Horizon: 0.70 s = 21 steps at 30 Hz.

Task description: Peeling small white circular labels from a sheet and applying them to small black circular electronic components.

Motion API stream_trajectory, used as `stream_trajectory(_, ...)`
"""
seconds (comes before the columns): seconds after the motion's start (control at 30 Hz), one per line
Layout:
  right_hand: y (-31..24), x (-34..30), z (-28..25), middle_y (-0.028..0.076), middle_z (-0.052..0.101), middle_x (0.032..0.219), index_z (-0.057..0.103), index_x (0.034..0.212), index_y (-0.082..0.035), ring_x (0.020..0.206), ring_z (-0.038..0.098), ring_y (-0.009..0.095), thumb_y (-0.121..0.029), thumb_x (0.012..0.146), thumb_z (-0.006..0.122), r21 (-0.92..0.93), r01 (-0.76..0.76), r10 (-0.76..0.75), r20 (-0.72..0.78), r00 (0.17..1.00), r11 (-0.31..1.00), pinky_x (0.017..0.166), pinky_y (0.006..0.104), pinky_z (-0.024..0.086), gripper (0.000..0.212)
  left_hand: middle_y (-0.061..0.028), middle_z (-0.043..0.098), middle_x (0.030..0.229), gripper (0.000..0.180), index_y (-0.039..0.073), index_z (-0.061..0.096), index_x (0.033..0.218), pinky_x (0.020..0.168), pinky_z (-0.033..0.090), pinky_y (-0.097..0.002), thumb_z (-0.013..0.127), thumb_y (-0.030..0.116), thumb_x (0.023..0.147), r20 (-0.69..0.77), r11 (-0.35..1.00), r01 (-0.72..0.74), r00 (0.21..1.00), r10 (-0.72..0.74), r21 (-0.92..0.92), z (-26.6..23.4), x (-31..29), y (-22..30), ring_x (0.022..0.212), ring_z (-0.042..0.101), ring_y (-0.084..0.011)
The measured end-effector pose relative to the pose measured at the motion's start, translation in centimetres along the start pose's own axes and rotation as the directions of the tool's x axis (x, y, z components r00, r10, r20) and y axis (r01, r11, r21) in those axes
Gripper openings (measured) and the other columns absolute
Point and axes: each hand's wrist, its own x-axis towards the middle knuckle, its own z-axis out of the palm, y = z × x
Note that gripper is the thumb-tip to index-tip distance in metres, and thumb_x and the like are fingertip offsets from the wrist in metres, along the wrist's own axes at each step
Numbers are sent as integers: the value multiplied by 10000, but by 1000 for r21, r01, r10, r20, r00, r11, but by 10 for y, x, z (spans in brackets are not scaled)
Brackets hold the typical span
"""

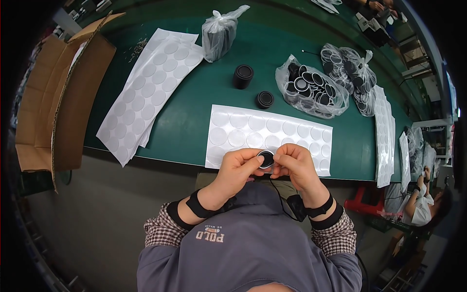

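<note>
A small round black disc with a pale rim (266, 159) is held up between my two hands, over the table's near edge. My left hand (236, 168) is closed on its left side, with the thumb lying on the face. The fingers of my right hand (297, 168) pinch at its right edge; whether a thin film is also between them I cannot make out. Just beyond the hands lies a white sheet of round stickers (270, 125). Two stacks of black discs, a taller one (242, 77) and a shorter one (264, 100), stand behind that sheet.
An open clear bag of rimmed discs (311, 90) sits right of the stacks, with tied bags (348, 68) beyond. More sticker sheets (151, 82) lie left, near a tied bag (219, 36) and a cardboard box (73, 97). Another person (421, 202) works at far right.
</note>
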Motion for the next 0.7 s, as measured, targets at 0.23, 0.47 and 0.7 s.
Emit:
stream_trajectory(0.23,0,0,0,60,550,662,516,765,17,542,556,112,-79,793,556,-3,-6,6,-1,1000,1000,490,246,512,108,-122,615,900,243,-55,544,1054,679,514,-246,466,85,872,-3,998,21,1000,-21,-66,0,-1,2,801,617,-173)
stream_trajectory(0.47,0,0,1,57,545,646,517,765,18,529,553,111,-76,787,567,-39,12,-13,-4,1000,999,483,233,503,108,-96,617,870,255,-26,548,1065,646,487,-226,472,121,872,2,998,7,1000,-7,-65,0,-2,0,757,602,-141)
stream_trajectory(0.7,-2,-1,2,55,551,646,523,768,16,526,554,107,-77,786,570,-62,25,-27,-23,999,998,479,218,491,105,-23,620,819,255,45,571,1071,579,434,-183,502,178,865,7,999,-24,1000,24,-44,1,-2,-2,675,567,-66)
